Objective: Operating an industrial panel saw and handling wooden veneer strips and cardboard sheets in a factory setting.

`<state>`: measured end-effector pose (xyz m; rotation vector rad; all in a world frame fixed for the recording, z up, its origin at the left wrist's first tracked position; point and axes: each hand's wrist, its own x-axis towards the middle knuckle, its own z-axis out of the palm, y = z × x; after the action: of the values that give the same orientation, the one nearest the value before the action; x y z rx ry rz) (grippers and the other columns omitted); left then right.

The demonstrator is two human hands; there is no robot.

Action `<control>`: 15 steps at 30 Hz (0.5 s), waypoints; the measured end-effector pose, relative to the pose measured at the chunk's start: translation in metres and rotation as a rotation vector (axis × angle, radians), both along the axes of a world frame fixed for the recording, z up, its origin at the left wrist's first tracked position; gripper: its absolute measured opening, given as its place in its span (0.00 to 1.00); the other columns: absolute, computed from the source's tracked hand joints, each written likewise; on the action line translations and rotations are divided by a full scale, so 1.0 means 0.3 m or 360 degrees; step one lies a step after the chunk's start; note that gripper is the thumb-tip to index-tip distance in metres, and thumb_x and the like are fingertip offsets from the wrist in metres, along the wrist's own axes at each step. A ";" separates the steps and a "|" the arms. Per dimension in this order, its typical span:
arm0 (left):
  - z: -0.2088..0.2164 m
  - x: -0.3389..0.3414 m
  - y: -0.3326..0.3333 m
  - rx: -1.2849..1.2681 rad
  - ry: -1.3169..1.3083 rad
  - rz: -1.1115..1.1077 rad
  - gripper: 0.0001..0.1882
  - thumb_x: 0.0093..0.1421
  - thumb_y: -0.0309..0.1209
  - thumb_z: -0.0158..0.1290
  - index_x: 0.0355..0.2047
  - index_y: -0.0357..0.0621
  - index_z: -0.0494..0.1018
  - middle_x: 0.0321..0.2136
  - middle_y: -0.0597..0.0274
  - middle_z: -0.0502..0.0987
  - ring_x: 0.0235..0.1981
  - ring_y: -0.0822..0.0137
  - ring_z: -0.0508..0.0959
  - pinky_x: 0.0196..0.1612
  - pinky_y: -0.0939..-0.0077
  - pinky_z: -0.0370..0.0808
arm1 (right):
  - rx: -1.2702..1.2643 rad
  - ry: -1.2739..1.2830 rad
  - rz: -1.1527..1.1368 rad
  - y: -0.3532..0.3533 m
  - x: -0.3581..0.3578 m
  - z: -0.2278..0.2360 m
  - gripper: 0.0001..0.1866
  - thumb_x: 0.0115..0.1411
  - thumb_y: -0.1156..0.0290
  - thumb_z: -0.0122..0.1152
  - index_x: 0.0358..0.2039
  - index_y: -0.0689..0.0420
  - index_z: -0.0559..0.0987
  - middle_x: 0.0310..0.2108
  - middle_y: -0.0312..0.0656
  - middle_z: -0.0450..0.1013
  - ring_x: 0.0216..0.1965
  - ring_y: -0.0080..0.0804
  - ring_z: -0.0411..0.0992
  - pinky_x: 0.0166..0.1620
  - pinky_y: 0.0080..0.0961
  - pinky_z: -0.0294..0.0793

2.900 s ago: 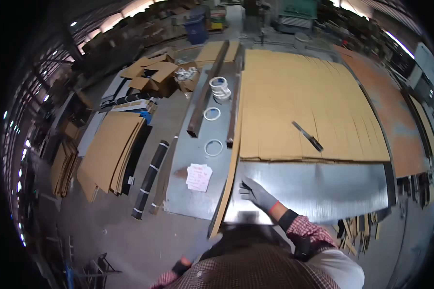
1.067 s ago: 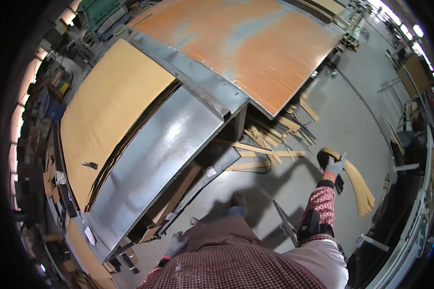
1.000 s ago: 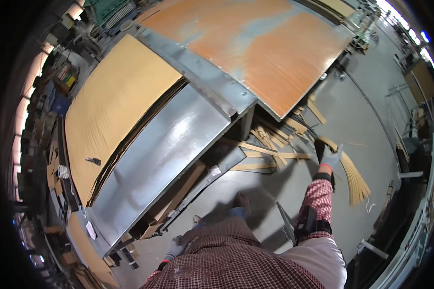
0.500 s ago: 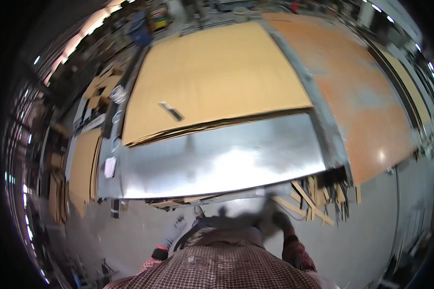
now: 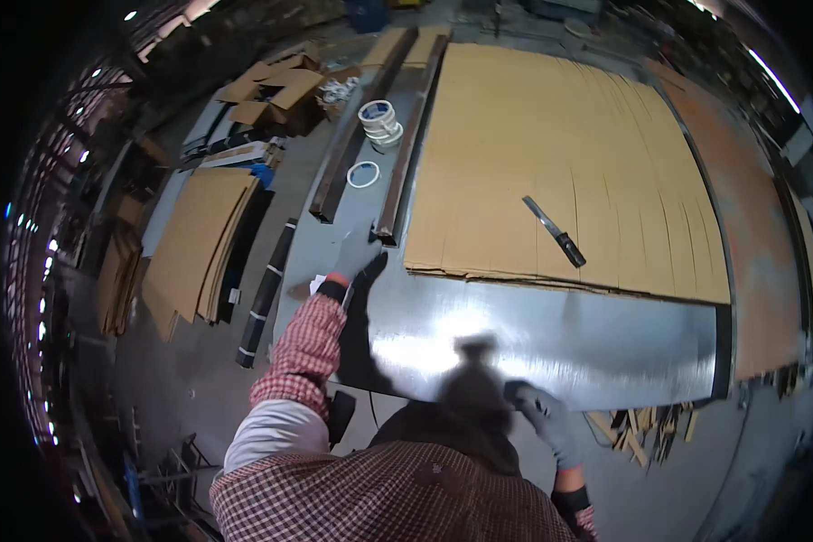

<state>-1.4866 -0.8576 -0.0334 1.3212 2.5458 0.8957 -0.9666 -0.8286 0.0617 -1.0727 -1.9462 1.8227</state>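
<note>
My left hand (image 5: pixel 359 259), in a grey glove, reaches over the left part of the metal-topped table (image 5: pixel 551 330). Its fingers stretch toward the near end of a dark metal bar (image 5: pixel 410 149); whether they touch it is hard to tell against the grey surface. Partly behind that wrist lies a small white item (image 5: pixel 317 285). My right hand (image 5: pixel 544 417), gloved in grey too, is at the table's front edge with fingers loosely bent and apart, holding nothing visible. A knife with a black handle (image 5: pixel 567 247) rests on a stack of tan cardboard sheets (image 5: pixel 515 135).
A second dark bar (image 5: pixel 357 144) lies farther left, with stacked white tape rolls (image 5: pixel 379 122) and a single roll (image 5: pixel 363 163) between the bars. Left of the table are a black wrapped bundle (image 5: pixel 266 294), leaning cardboard sheets (image 5: pixel 199 235) and an open carton (image 5: pixel 285 95). Offcut strips (image 5: pixel 640 434) stick out below the front edge.
My view has shifted left, so the table appears farther right. The left hand has risen from beside my body to over the table, and the right hand has come up to its front edge.
</note>
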 end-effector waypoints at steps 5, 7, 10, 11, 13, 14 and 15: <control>-0.023 0.018 0.150 -0.0219 -0.0085 0.0208 0.19 0.52 0.36 0.52 0.42 0.36 0.71 0.37 0.39 0.74 0.40 0.44 0.74 0.41 0.57 0.70 | 0.0724 -0.0090 -0.0291 0.263 -0.234 0.053 0.16 0.58 0.69 0.56 0.44 0.63 0.76 0.39 0.43 0.75 0.39 0.28 0.72 0.44 0.21 0.70; -0.084 0.017 0.089 0.0448 0.0191 0.0171 0.13 0.52 0.35 0.51 0.33 0.39 0.74 0.28 0.42 0.75 0.34 0.41 0.75 0.35 0.54 0.70 | 0.0755 0.0096 -0.0281 0.342 -0.341 0.079 0.16 0.58 0.68 0.55 0.45 0.63 0.75 0.41 0.44 0.74 0.42 0.28 0.71 0.47 0.24 0.69; -0.041 0.192 -0.032 0.0056 -0.0159 0.0060 0.13 0.52 0.32 0.50 0.36 0.40 0.73 0.29 0.42 0.75 0.34 0.42 0.74 0.36 0.53 0.69 | 0.0762 0.0050 -0.0463 0.365 -0.409 0.092 0.17 0.57 0.70 0.54 0.46 0.64 0.74 0.44 0.48 0.73 0.45 0.32 0.71 0.51 0.27 0.67; -0.035 0.235 -0.083 0.0023 -0.0259 0.0021 0.13 0.52 0.31 0.50 0.38 0.40 0.72 0.30 0.42 0.75 0.35 0.42 0.74 0.36 0.53 0.69 | 0.0754 0.0068 -0.0461 0.387 -0.452 0.085 0.17 0.57 0.70 0.54 0.46 0.64 0.74 0.44 0.48 0.73 0.45 0.32 0.71 0.51 0.27 0.67; -0.090 0.328 -0.249 0.0047 -0.0102 0.0016 0.16 0.51 0.31 0.50 0.41 0.40 0.71 0.34 0.44 0.75 0.36 0.43 0.74 0.38 0.54 0.70 | 0.1248 0.0111 -0.0691 0.457 -0.534 0.026 0.19 0.55 0.71 0.55 0.48 0.63 0.72 0.45 0.51 0.72 0.46 0.38 0.71 0.52 0.29 0.67; -0.108 0.369 -0.325 0.0196 -0.0051 -0.0008 0.15 0.50 0.30 0.52 0.39 0.40 0.70 0.32 0.45 0.74 0.34 0.44 0.73 0.36 0.57 0.70 | 0.1433 0.0006 -0.0690 0.518 -0.582 -0.012 0.20 0.55 0.70 0.55 0.48 0.64 0.72 0.45 0.53 0.71 0.47 0.42 0.70 0.52 0.31 0.67; -0.115 0.403 -0.380 0.0357 -0.0012 -0.0045 0.15 0.48 0.30 0.53 0.37 0.39 0.70 0.30 0.47 0.73 0.32 0.45 0.73 0.34 0.59 0.70 | 0.1635 -0.0114 -0.0696 0.599 -0.608 -0.060 0.21 0.55 0.69 0.55 0.49 0.64 0.71 0.46 0.54 0.71 0.47 0.45 0.70 0.52 0.32 0.66</control>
<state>-1.3658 -0.9717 -0.0680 1.4039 2.4724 1.2079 -1.1490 -0.6489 0.0436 -1.0346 -2.0302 0.4187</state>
